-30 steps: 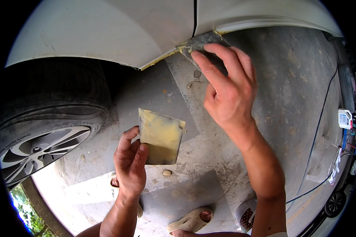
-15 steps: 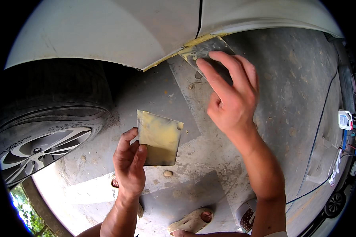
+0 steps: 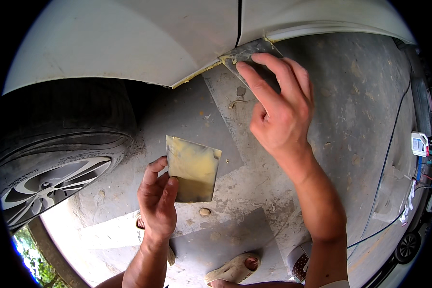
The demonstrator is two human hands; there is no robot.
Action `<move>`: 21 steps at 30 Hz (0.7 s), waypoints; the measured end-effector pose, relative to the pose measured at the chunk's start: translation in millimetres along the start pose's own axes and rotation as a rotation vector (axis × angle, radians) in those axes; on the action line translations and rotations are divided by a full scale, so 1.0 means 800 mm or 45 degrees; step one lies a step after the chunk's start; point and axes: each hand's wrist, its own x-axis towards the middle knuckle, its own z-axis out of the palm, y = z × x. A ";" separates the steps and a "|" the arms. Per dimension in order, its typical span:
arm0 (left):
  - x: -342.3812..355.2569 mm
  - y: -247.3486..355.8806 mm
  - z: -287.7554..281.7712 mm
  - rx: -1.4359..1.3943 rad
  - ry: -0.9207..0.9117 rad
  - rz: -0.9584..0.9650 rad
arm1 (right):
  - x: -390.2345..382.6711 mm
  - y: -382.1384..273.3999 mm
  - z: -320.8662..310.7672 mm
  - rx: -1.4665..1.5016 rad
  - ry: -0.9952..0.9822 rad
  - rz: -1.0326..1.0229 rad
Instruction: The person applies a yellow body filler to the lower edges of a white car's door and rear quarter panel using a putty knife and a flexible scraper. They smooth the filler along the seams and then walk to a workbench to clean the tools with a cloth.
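Left hand (image 3: 157, 209) has thumb and fingers clamped on a yellow-smeared plate (image 3: 196, 168) that sticks out toward 2 o'clock, while the right hand (image 3: 285, 113), fingers slightly spread, grips a dark flat spreader (image 3: 247, 51) under and past the fingertips at 11 o'clock (can't see the thumb tip, btw). The spreader's far edge is up against the pale car panel (image 3: 129, 41) at 12, yellow paste (image 3: 197, 76) along its rim; scuffed grey floor (image 3: 365, 129) below, tyre (image 3: 67, 117) at 9, white jug (image 3: 419, 144) at 3.
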 end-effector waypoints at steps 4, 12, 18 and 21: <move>-0.001 0.000 0.000 -0.009 0.023 -0.024 | -0.009 0.002 0.014 0.014 0.074 -0.029; 0.000 -0.001 0.004 -0.028 0.014 -0.047 | -0.056 0.030 0.050 0.073 0.335 -0.153; 0.001 -0.005 0.007 -0.016 0.060 -0.046 | -0.050 0.028 0.073 0.093 0.407 -0.179; 0.002 -0.009 0.002 -0.010 0.042 -0.054 | -0.047 0.027 0.082 0.094 0.441 -0.183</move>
